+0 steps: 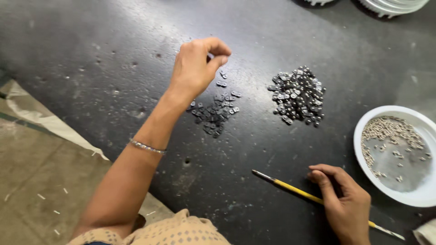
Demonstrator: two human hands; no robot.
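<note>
Left hand: raised over the dark table, thumb and forefinger pressed together in a pinch; can't tell if a piece is between them.
Small metal pieces: tiny flat dark-grey links with shiny spots, scattered loosely right below the left hand.
Bigger pile: same kind of pieces, heaped tighter, well right of the first lot.
Right hand: fingers curled around a thin yellow stick, metal tip pointing left, lying low on the table.
White bowl: by the right hand, holds small pale pins.
Bracelet: on left wrist.
</note>
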